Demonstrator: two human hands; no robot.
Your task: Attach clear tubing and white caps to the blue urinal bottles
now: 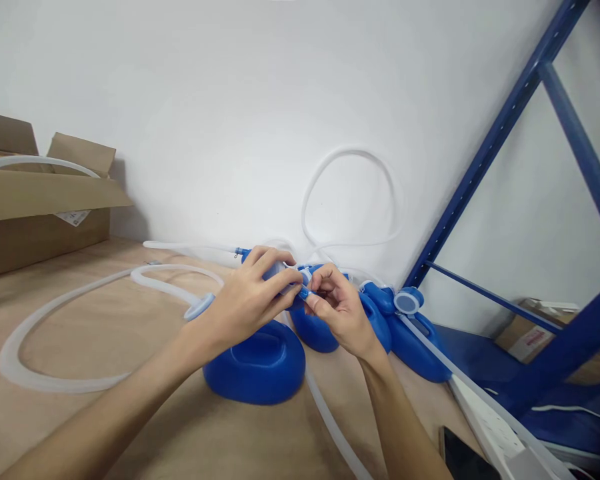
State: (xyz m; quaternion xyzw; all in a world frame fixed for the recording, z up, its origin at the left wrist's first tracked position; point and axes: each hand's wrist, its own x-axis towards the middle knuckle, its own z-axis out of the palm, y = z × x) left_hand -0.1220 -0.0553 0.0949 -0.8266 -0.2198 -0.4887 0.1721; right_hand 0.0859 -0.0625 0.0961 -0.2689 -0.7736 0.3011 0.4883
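A blue plastic bottle (pixel 255 367) with a moulded handle stands on the brown table in front of me. Over its upper end, my left hand (pixel 250 290) wraps round a translucent part at the neck. My right hand (pixel 341 307) pinches a small blue fitting (pixel 305 292) beside the left fingertips. The fingers partly hide how the fitting and the translucent part meet. A clear tube (pixel 330 417) runs from below the hands toward the front edge. Several more blue bottles (pixel 417 347) with hoses lie behind and to the right.
An open cardboard box (pixel 45 230) is at the far left. Looped clear hose (pixel 23 333) with a round lid (pixel 199 307) lies on the left of the table. A phone (pixel 465 457), a white power strip (pixel 490 427) and a blue metal rack (pixel 485 147) are on the right.
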